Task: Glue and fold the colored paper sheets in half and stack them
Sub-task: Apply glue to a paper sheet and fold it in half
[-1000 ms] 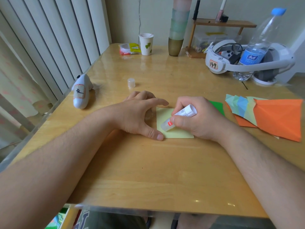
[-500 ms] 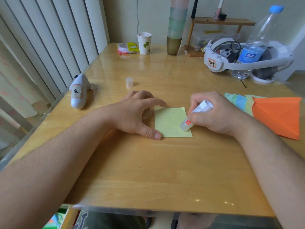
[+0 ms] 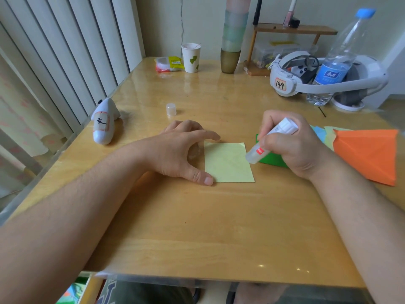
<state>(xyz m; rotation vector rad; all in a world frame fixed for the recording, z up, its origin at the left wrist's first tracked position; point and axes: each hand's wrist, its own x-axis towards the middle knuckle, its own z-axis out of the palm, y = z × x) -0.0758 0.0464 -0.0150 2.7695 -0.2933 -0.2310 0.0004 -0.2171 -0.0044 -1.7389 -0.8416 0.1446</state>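
Yellow-green paper sheet is lying flat near the middle of the wooden table, one single square, with its near edge well back from the table's front edge, so lots of bare wood sits between the sheet and the person. Left hand sits on the sheet's left side: thumb tip touching the near-left corner, forefinger reaching to the far-left corner, fingers spread and arched, holding nothing. Right hand has its fingers curled round one glue stick, tilted, with the nozzle end right at the sheet's right edge. Can't tell if the tip actually touches the paper.

Under that hand there's one dark green sheet, just beside the yellow-green one on its right. Further right, a fanned bunch of folded papers with a big orange piece on top running to the table's right side; blue and pale green corners poke out behind, too overlapped to count.

One small clear cap stands alone behind the left hand, well apart from the sheet. One white controller lies close to the left edge. At the back: one paper cup, one water bottle, one white headset.
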